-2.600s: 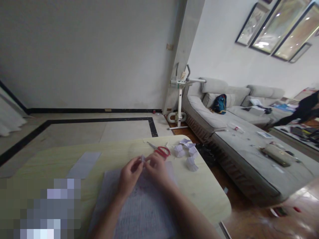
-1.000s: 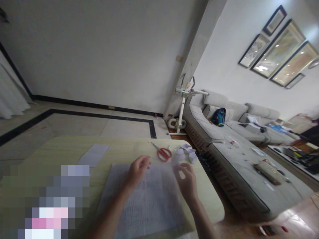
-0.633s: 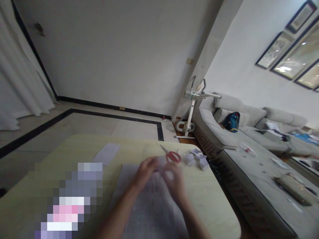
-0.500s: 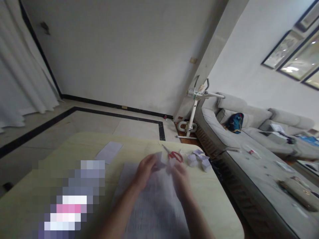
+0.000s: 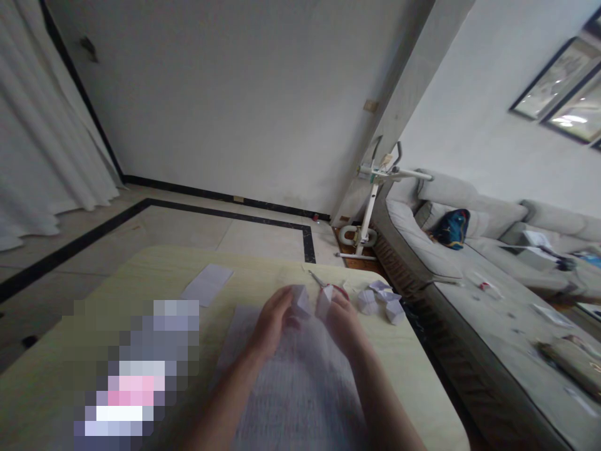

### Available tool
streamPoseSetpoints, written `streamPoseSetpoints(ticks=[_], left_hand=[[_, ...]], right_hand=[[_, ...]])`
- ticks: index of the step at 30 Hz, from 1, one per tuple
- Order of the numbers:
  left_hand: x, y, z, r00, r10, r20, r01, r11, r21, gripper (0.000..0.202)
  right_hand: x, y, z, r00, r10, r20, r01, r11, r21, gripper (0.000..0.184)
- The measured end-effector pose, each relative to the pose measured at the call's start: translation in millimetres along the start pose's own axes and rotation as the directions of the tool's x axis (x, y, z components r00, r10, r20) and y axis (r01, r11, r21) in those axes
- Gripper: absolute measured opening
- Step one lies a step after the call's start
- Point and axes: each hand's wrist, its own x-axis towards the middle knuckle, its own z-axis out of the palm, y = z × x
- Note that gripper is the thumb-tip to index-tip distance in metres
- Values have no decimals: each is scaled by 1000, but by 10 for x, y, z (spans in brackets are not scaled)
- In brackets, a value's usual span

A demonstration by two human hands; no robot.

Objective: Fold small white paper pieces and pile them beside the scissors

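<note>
My left hand (image 5: 273,321) pinches one small folded white paper piece (image 5: 301,300), and my right hand (image 5: 344,321) pinches a second folded paper piece (image 5: 323,302). The two pieces are held close together just above a large sheet of written paper (image 5: 295,388) on the light wooden table (image 5: 141,275). Red-handled scissors (image 5: 328,289) lie right behind my right hand, partly hidden by it. Several folded white paper pieces (image 5: 382,300) sit in a small heap to the right of the scissors.
A loose white paper strip (image 5: 207,283) lies at the table's far left. A pixelated patch covers the near left. A grey sofa (image 5: 469,275) with a blue bag (image 5: 449,228) runs along the right, an exercise machine (image 5: 370,207) beside it.
My right hand went out to the heap at the right and came back with a folded piece. Both hands have met again, each pinching a piece. The view swung left.
</note>
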Motion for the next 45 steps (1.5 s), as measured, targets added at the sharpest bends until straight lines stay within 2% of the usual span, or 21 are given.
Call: streamPoseSetpoints(ticks=[3,7,12,16,24,29,36,40,45], left_hand=[[-3,-10,5,999,21,-29,-17,991,132,43],[16,-73,-6,997,52,-65,-33,964,264,46],[26,-147,-25,994,110,-11,-99,930,354,44],[27,-148,-32,990,142,10,-135,914,382,41],[25,-87,-27,991,131,-15,-119,933,339,43],[23,-74,-21,991,133,-33,-115,937,331,43],[35,-146,-38,984,172,-53,-135,899,417,39],[44,-137,-38,975,210,-70,-157,879,449,34],[50,-149,-45,974,214,-76,-159,881,445,33]], right_hand=[[-18,74,18,996,89,12,-90,991,100,5],[-21,156,-9,995,103,-6,-102,991,85,8],[-7,160,-64,995,100,11,-100,994,47,12],[-21,173,-64,995,95,22,-96,994,45,12],[-47,170,-24,990,143,6,-143,986,86,19],[-37,166,-25,985,171,-10,-168,976,136,16],[-16,226,-22,998,39,-58,-37,999,27,19],[-42,143,-3,998,26,-63,-33,994,-107,12],[-61,106,13,997,46,-56,-53,990,-132,19]])
